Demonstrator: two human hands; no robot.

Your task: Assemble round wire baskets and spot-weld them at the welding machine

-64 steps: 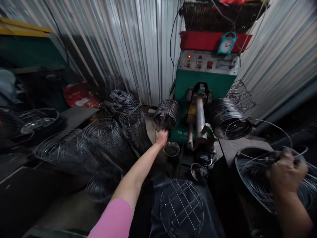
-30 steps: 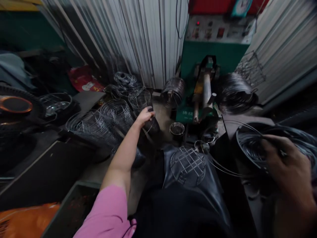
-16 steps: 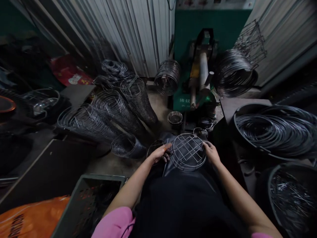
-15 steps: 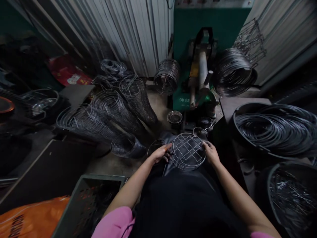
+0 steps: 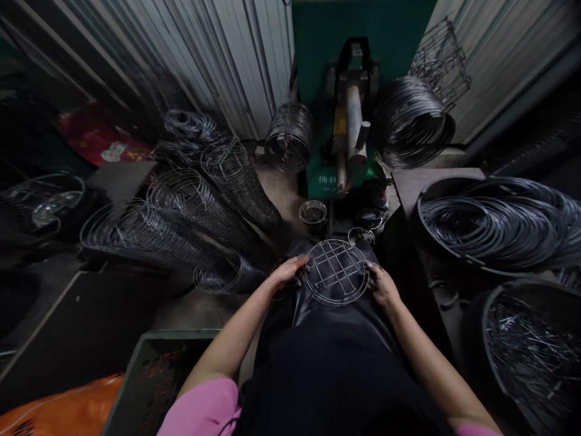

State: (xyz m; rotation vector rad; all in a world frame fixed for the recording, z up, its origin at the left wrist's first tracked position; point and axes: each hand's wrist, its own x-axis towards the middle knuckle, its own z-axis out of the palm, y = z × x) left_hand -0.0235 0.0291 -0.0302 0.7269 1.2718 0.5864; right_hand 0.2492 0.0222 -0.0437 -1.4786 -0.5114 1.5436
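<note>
A round wire rack (image 5: 336, 271) with a crossed grid of wires inside its rim lies between my two hands, above the dark apron on my lap (image 5: 318, 312). My left hand (image 5: 289, 270) is closed on its left edge, fingertips partly hidden. On the opposite edge, my right hand (image 5: 382, 283) grips the rim with fingers curled under it. Just beyond the rack is a small metal ring (image 5: 362, 235). The green welding machine (image 5: 354, 115) stands in front of me, its thick metal arm pointing my way.
Tall stacks of wire frames (image 5: 195, 203) stand on the left. To the right are a tub of wire rings (image 5: 490, 221) and a bin of short wire pieces (image 5: 531, 345). Coiled rings hang beside the machine. A green crate (image 5: 149, 375) sits near my left elbow.
The view has shifted, so the surroundings sit a little further left. The wire rack is turned slightly, its grid lying at a different angle, and both hands stay on its rim.
</note>
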